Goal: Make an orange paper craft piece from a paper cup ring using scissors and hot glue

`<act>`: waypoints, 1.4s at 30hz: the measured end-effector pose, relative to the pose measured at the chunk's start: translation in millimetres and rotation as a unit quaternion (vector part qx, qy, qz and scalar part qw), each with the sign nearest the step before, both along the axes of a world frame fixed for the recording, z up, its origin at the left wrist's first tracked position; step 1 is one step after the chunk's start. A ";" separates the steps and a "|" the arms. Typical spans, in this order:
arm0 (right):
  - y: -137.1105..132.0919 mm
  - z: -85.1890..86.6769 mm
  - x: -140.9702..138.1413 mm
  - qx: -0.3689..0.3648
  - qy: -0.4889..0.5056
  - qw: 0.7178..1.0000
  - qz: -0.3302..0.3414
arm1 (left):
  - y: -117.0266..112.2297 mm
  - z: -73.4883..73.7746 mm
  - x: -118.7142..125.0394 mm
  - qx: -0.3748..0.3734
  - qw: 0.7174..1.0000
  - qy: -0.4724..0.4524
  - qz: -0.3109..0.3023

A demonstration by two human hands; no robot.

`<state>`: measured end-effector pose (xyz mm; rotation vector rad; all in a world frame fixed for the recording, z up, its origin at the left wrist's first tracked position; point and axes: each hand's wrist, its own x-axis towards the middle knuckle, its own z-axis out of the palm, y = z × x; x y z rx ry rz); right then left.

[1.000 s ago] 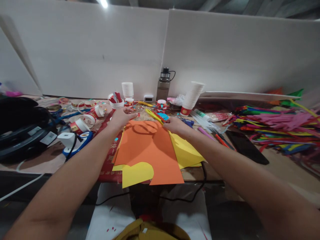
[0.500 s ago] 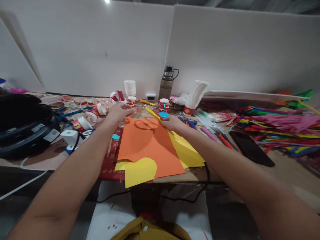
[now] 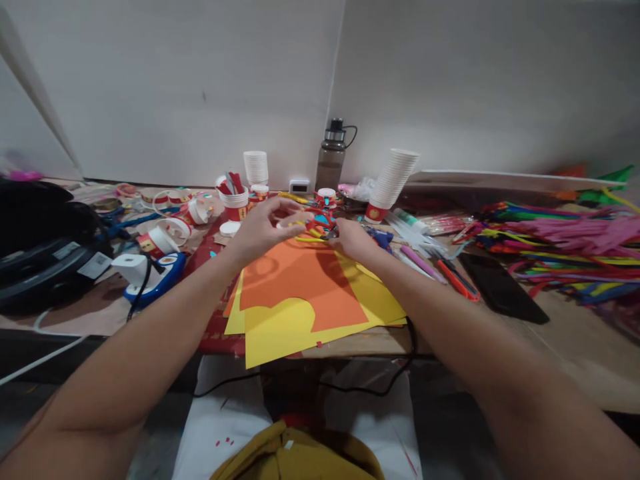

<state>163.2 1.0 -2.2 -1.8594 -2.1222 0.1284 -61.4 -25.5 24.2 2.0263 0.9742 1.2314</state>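
Observation:
My right hand [image 3: 351, 239] is closed around the blade end of a pair of scissors [image 3: 314, 233]. The yellow and red handles point left, above the papers. My left hand [image 3: 265, 229] hovers just beside the handles with its fingers spread and curved; whether a fingertip touches them is hard to see. Under both hands lies a sheet of orange paper [image 3: 300, 273] with a curved cutout along its near edge. Yellow paper [image 3: 275, 340] shows beneath it and sticks out at the front and right.
Behind stand a water bottle [image 3: 330, 160], a leaning stack of paper cups [image 3: 393, 183] and a cup holding red items [image 3: 233, 202]. To the right lie a utility knife [image 3: 457, 279], a black phone [image 3: 503, 287] and colourful pipe cleaners [image 3: 565, 247]. A white charger [image 3: 131, 268] sits left.
My left hand has moved right, from near the cups to the scissors' handles. The scissors have turned in my right hand. The orange sheet has shifted, showing more yellow paper in front.

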 end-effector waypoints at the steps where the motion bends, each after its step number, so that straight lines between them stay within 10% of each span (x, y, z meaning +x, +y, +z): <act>1: 1.4 -2.2 1.6 -0.001 -0.001 1.000 0.009 | -7.3 -1.5 6.0 -0.007 0.999 0.007 -0.039; 15: -9.7 -6.4 -0.7 0.019 -0.073 0.994 0.073 | -32.6 -30.4 34.1 -0.087 0.938 0.172 -0.289; 42: -22.5 -6.0 5.7 0.100 -0.014 0.985 0.136 | -31.3 -32.7 34.3 -0.165 0.938 0.168 -0.255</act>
